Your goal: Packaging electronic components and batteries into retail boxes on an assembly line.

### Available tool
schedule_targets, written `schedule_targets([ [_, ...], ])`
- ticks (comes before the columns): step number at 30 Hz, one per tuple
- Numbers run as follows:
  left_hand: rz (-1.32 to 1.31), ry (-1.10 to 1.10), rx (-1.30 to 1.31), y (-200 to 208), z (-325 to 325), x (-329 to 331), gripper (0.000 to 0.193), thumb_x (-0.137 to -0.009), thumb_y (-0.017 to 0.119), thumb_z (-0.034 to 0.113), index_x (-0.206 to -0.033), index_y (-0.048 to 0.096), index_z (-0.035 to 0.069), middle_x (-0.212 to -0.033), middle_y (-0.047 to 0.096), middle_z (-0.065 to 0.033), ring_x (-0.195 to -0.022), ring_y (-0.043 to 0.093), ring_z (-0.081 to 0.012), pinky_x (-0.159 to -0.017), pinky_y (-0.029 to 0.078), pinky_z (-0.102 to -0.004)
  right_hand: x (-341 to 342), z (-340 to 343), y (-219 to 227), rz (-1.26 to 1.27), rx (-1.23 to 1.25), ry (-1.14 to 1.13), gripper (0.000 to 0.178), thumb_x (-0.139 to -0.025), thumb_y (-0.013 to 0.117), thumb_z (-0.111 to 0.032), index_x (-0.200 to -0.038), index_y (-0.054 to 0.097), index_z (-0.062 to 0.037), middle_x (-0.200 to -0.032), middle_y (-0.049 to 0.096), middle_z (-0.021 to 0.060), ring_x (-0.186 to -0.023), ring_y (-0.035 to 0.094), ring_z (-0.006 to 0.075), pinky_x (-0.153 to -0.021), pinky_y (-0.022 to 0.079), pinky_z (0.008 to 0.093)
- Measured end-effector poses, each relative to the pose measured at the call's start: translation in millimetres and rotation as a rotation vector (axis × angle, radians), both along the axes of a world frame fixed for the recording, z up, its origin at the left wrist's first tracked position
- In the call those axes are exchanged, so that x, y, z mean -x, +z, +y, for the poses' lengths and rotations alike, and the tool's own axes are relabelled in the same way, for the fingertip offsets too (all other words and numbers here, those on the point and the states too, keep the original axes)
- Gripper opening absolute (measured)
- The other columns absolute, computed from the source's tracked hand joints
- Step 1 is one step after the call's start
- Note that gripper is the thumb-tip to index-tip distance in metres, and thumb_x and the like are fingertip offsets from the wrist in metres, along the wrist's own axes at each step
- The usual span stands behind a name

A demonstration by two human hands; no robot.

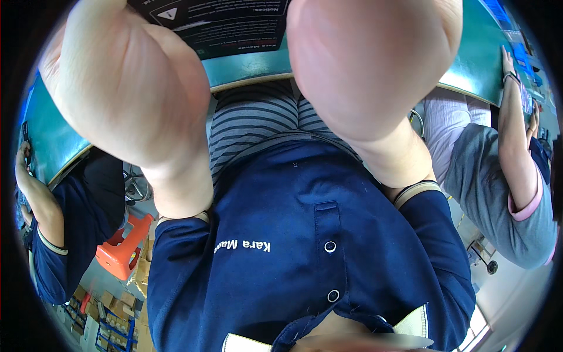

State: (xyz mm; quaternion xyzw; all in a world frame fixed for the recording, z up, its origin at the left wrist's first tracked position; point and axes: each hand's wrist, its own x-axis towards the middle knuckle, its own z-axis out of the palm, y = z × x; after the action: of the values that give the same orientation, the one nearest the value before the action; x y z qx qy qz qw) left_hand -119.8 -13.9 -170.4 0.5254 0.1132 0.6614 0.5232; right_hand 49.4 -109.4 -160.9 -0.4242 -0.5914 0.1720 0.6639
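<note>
Holds left hand [126,82] and right hand [372,61] raised near the camera, well apart from each other. Cannot tell the grip of the fingers, hidden from view. Has black printed package [234,32] between both hands, at upper edge, over green table [478,64].

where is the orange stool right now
In the head view, the orange stool is at the left, between a co-worker's dark clothing and the person's left sleeve.
</note>
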Motion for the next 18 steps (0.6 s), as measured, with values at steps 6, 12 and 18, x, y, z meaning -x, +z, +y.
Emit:
schedule_targets([
  [6,0.143,0.275,-0.27,11.8,8.1,-16.3,0.014,-0.098,0.057,0.003,-0.096,0.071,-0.001,-0.081,0.072,-0.0105,-0.074,0.069,-0.0164,-0.079,0.056,-0.0297,-3.7,27.7,-17.5,-0.099,-0.041,0.001,0.019,-0.085,0.066,-0.007,-0.104,0.067,-0.0059,-0.102,0.068,0.0083,-0.095,0.066,0.0258,-0.084,0.051,0.0327],
  [12,-0.229,-0.167,0.597,23.2,-24.5,-12.0,0.049,-0.089,0.073,0.015,-0.133,0.058,0.0,-0.12,0.065,-0.0122,-0.109,0.063,-0.0232,-0.097,0.046,-0.0317,-7.5,28.2,-4.9,-0.186,-0.326,0.105,0.009,-0.077,0.069,-0.016,-0.085,0.07,-0.0121,-0.1,0.071,0.0055,-0.093,0.069,0.028,-0.079,0.054,0.035],
  [18,0.49,0.152,0.36,22.6,-22.4,23.5,0.079,-0.091,0.063,-0.006,-0.158,0.021,0.002,-0.14,0.053,-0.0181,-0.128,0.052,-0.0224,-0.107,0.041,-0.0329,-23.7,46.8,-7.3,-0.842,-0.253,0.437,0.027,-0.075,0.075,-0.02,-0.095,0.059,-0.0085,-0.12,0.063,0.0128,-0.118,0.06,0.032,-0.1,0.048,0.0439],
])
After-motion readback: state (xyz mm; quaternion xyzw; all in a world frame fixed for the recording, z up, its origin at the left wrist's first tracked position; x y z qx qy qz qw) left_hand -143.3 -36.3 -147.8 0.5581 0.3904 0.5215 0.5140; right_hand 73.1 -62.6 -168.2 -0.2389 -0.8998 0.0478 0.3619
